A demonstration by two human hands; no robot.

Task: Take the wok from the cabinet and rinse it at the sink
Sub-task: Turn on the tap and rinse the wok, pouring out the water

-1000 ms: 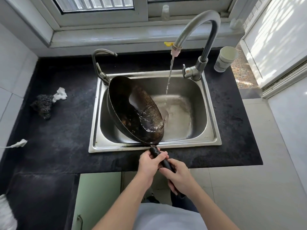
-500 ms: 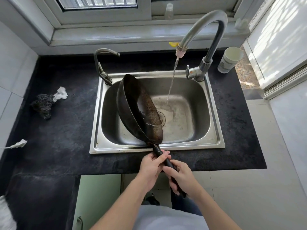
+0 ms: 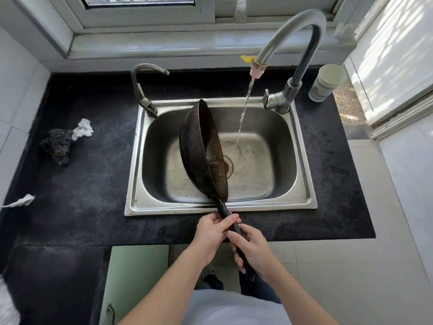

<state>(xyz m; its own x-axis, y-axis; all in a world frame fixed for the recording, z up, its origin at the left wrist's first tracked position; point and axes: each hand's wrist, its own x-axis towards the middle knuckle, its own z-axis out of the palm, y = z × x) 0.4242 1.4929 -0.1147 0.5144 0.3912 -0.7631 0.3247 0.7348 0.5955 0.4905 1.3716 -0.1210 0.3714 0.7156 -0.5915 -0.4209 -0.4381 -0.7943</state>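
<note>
fingers [image 3: 230, 218] round wok handle [image 3: 222, 208]

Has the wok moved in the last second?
Yes. The wok tipped nearly onto its edge, its far rim swinging right, away from the small tap.

- Dark round metal wok [image 3: 199, 148] tipped on edge in steel sink [image 3: 304, 202]
- Left hand [image 3: 212, 228] and right hand [image 3: 251, 245] grip its black handle [image 3: 225, 211]
- Tap stream [image 3: 244, 109] falls beside wok, apart

Blackened brown-speckled wok [image 3: 199, 146], silver steel sink [image 3: 302, 160], mottled black counter [image 3: 93, 184], white cup [image 3: 326, 83], yellow faucet clip [image 3: 247, 58]
</note>
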